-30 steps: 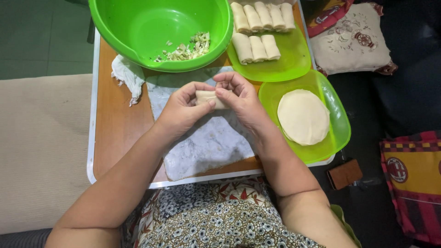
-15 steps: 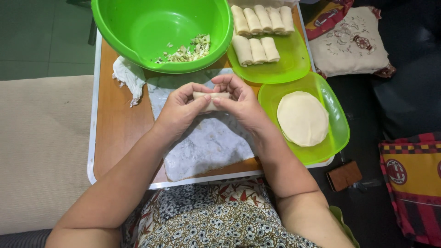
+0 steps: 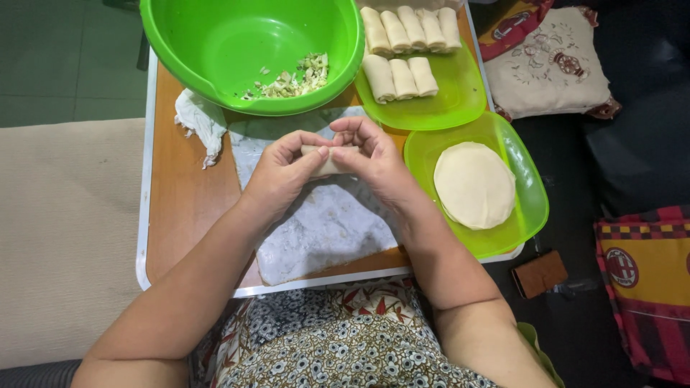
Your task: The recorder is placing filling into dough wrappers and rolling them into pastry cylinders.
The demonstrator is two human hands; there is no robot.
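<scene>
Seen from above, a person's left hand (image 3: 277, 176) and right hand (image 3: 374, 158) meet over a floured white sheet (image 3: 323, 230) on a wooden counter (image 3: 190, 208). Both hands curl closed around one pale rolled pastry wrapper (image 3: 325, 159), fingertips pinching it; its ends are probably being tucked, though fingers hide them. Seven finished rolls (image 3: 406, 50) lie on a green plastic plate (image 3: 445, 104). A big green bowl (image 3: 215, 43) holds only a little chopped filling (image 3: 295, 75). A stack of round wrappers (image 3: 474, 185) waits in a second green plate (image 3: 528, 208).
</scene>
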